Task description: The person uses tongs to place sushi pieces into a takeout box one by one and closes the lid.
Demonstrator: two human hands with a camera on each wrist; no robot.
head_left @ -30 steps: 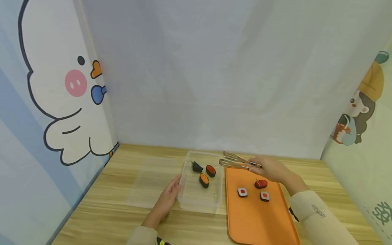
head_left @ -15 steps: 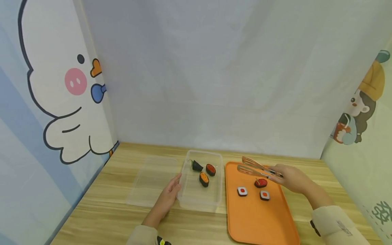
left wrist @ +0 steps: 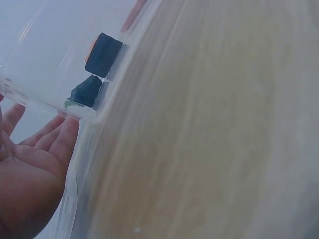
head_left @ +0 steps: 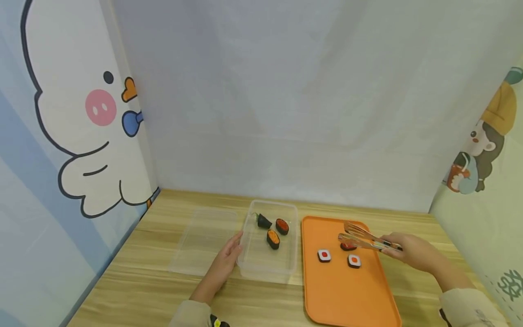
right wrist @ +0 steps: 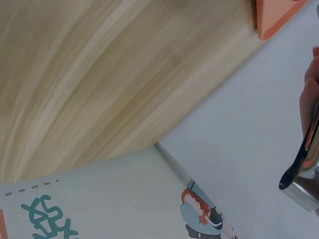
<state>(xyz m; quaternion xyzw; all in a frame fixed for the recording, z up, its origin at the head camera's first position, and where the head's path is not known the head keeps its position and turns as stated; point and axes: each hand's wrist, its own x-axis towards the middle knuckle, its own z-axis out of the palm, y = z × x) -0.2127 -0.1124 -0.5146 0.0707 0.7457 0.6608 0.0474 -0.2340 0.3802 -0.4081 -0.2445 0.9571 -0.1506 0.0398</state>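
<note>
My left hand (head_left: 222, 263) rests its outstretched fingers against the left wall of a clear plastic container (head_left: 265, 268); the left wrist view shows the fingertips at its wall. Inside lie a black cone-shaped hand roll (head_left: 263, 221), a red-topped sushi (head_left: 282, 226) and an orange-topped sushi (head_left: 273, 239). My right hand (head_left: 412, 250) grips metal tongs (head_left: 369, 245), whose spread arms reach over another red-topped sushi (head_left: 347, 247) and partly hide it. That piece sits on an orange tray (head_left: 343, 295), behind two white-and-black sushi rolls (head_left: 324, 255). The tongs' handle end (right wrist: 299, 186) shows in the right wrist view.
A flat clear lid (head_left: 206, 240) lies on the wooden table (head_left: 253, 304), left of the container. A pale cloth (head_left: 278, 113) hangs behind the table, and printed panels stand at the left and right.
My right hand has carried the tongs rightward and toward me, from beside the container to over the red-topped sushi on the tray. My left hand stays at the container.
</note>
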